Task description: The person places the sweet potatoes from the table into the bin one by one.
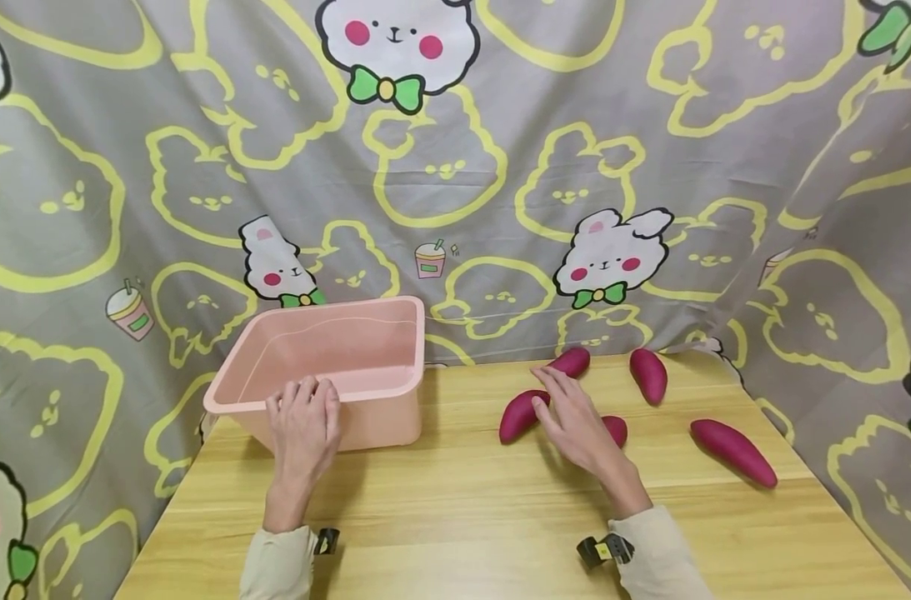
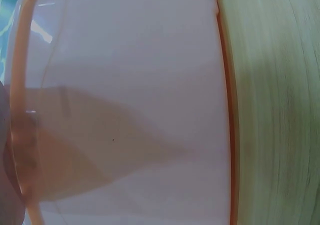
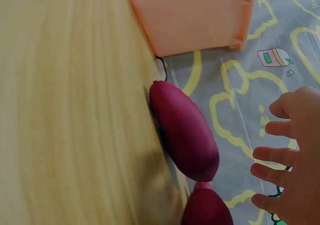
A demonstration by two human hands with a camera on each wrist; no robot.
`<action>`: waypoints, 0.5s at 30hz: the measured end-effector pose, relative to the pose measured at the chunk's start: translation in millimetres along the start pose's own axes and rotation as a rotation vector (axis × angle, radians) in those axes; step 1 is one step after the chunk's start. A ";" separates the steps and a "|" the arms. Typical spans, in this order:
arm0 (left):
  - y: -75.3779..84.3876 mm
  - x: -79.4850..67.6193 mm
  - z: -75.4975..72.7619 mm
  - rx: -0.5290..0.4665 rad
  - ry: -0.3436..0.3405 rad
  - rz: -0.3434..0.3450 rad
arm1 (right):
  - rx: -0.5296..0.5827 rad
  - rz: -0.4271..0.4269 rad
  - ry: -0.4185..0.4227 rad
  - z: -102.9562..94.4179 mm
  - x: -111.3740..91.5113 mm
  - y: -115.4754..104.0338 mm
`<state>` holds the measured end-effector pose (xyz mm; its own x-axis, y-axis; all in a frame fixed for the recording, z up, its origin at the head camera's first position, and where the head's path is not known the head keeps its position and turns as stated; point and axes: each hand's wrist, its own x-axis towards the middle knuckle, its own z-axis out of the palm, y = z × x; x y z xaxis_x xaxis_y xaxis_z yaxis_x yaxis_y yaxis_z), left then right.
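Note:
On the left stands a pink plastic bin (image 1: pixel 380 421), its inside bare where it shows. My left hand (image 1: pixel 305 421) grips its near rim, fingers curled over the edge; in the left wrist view the bin's wall (image 2: pixel 135 50) fills most of the picture. My right hand (image 1: pixel 575 421) hovers over the purple sweet potatoes with fingers spread and nothing held. Around it lie a sweet potato at its left (image 1: pixel 518 417), one behind the fingertips (image 1: pixel 573 362) and one partly hidden under the hand (image 1: pixel 615 429). The right wrist view shows a sweet potato (image 3: pixel 185 130) beside the outstretched fingers.
Farther right lie two more sweet potatoes, one toward the back (image 1: pixel 648 377) and one nearer the front (image 1: pixel 733 452). A grey patterned curtain (image 1: pixel 493 275) hangs behind and at the sides of the wooden table (image 1: pixel 455 517).

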<state>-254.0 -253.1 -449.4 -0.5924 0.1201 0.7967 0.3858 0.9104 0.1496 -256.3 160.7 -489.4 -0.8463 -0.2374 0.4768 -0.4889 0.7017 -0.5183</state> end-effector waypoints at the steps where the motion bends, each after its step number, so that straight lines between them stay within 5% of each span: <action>1: -0.1 -0.1 0.3 -0.001 -0.002 0.004 | -0.003 0.002 -0.005 1.1 -0.5 -0.3; 15: 0.0 0.1 -0.2 0.013 -0.007 0.010 | -0.078 -0.052 -0.057 16.2 -2.9 -2.4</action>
<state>-253.9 -253.2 -449.1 -0.5933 0.1321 0.7940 0.3825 0.9142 0.1337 -256.1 148.8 -501.0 -0.8321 -0.3107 0.4595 -0.5161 0.7372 -0.4361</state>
